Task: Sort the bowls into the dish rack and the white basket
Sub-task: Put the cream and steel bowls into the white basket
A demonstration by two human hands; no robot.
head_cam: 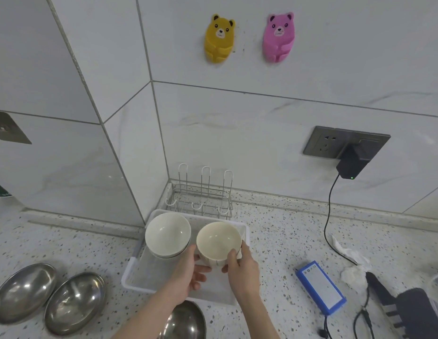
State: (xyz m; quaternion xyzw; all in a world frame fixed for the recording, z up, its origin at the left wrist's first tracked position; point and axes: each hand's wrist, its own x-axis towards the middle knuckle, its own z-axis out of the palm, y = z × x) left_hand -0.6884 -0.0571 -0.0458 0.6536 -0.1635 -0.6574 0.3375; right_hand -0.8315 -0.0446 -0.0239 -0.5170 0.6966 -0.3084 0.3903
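Head view: both hands hold 1 cream bowl [218, 239] above the white basket [132, 270]; the left hand [188, 275] cups its base, the right hand [242, 269] curls fingers around its side. A white bowl stack [167, 233] sits in the basket's far end. The wire dish rack [201, 194] stands behind; 3 steel bowls [75, 302] rest on the speckled desk [274, 241].

**One head-worn view, looking forward and down**

A single wide-angle camera sits above and behind the left hand [188, 275] and right hand [240, 272], close over them, facing the tiled wall corner [161, 133] beyond; forearms enter from the bottom edge.
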